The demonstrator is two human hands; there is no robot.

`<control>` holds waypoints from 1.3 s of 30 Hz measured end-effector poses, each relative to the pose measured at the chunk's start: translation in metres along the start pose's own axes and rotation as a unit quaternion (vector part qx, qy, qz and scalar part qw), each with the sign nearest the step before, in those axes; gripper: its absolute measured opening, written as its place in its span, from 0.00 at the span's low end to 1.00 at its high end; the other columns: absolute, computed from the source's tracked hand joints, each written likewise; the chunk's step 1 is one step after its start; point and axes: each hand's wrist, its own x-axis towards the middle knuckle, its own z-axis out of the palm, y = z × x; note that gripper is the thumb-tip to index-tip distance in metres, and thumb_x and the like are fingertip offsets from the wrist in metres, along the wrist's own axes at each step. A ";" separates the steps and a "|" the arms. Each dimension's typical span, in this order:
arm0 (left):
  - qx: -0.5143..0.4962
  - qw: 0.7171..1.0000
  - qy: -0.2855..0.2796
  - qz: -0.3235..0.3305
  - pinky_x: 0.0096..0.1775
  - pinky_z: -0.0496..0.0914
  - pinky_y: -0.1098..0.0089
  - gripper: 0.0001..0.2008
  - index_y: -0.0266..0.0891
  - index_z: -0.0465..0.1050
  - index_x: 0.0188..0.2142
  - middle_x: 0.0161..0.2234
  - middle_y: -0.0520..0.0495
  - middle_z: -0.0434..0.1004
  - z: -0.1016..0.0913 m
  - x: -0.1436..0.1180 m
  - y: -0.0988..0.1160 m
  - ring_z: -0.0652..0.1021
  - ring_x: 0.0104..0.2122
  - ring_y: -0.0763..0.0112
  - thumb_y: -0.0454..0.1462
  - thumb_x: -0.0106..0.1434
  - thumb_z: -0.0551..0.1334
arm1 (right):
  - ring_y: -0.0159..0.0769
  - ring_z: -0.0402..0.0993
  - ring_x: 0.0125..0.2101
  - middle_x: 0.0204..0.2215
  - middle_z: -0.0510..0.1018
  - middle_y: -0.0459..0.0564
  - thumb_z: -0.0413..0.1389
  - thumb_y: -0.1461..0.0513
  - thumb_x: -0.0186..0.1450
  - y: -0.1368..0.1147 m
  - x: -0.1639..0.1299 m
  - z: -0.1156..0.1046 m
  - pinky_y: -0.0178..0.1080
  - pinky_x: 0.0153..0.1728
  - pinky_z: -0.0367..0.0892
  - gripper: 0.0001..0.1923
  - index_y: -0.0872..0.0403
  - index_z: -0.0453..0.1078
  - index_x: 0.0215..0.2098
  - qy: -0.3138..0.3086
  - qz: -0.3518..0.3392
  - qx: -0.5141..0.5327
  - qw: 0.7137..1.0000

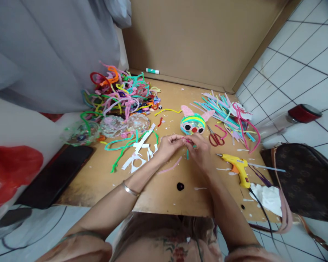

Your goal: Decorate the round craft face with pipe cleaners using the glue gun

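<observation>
Both hands meet over the middle of the table. My left hand [171, 146] pinches one end of a short pink pipe cleaner [186, 140]. My right hand [199, 150] is closed on the same piece, its fingertips almost touching the left ones. Just beyond them stands an animal head craft [193, 123] with pink ears, black eyes, a red nose and a green and yellow band; my right hand partly covers its lower edge. Red-handled scissors [215, 137] lie right of the hands. A pale pink strip [170, 166] lies on the table nearer to me.
A yellow glue gun [239, 167] with a glue stick lies at right, its cord running off the front edge. Tangled pipe cleaners [123, 91] fill the back left; straight ones [221, 112] lie back right. White paper scraps [139, 156], a black phone [56, 174] and a brown bag [306, 178] flank the workspace.
</observation>
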 end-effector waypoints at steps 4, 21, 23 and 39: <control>0.013 1.000 -0.017 -0.015 0.28 0.59 0.74 0.17 0.34 0.81 0.24 0.21 0.50 0.75 -0.005 0.002 0.004 0.66 0.22 0.80 0.47 0.47 0.76 | 0.38 0.76 0.34 0.33 0.80 0.49 0.55 0.60 0.71 -0.001 0.002 -0.005 0.39 0.37 0.70 0.09 0.50 0.78 0.40 -0.008 -0.014 0.035 0.999; -0.166 0.983 0.040 -0.067 0.22 0.49 0.77 0.16 0.33 0.75 0.23 0.17 0.58 0.61 0.007 0.000 0.002 0.58 0.18 0.85 0.39 0.42 0.78 | 0.35 0.66 0.26 0.21 0.72 0.45 0.53 0.67 0.70 -0.014 -0.001 0.005 0.40 0.33 0.56 0.13 0.51 0.66 0.27 0.130 -0.156 -0.218 0.955; -0.183 0.979 0.054 -0.077 0.22 0.49 0.78 0.16 0.33 0.74 0.23 0.16 0.59 0.60 0.009 -0.001 0.001 0.58 0.18 0.86 0.38 0.43 0.78 | 0.35 0.65 0.25 0.20 0.70 0.44 0.53 0.68 0.69 -0.015 -0.004 0.011 0.40 0.32 0.56 0.13 0.51 0.65 0.27 0.145 -0.169 -0.230 0.947; -0.279 0.945 0.094 -0.140 0.19 0.52 0.82 0.18 0.34 0.71 0.24 0.15 0.60 0.62 0.018 -0.007 -0.006 0.60 0.16 0.87 0.38 0.44 0.78 | 0.37 0.72 0.30 0.27 0.78 0.47 0.53 0.62 0.72 -0.020 -0.009 0.023 0.41 0.35 0.56 0.08 0.53 0.73 0.37 0.130 -0.067 -0.149 0.978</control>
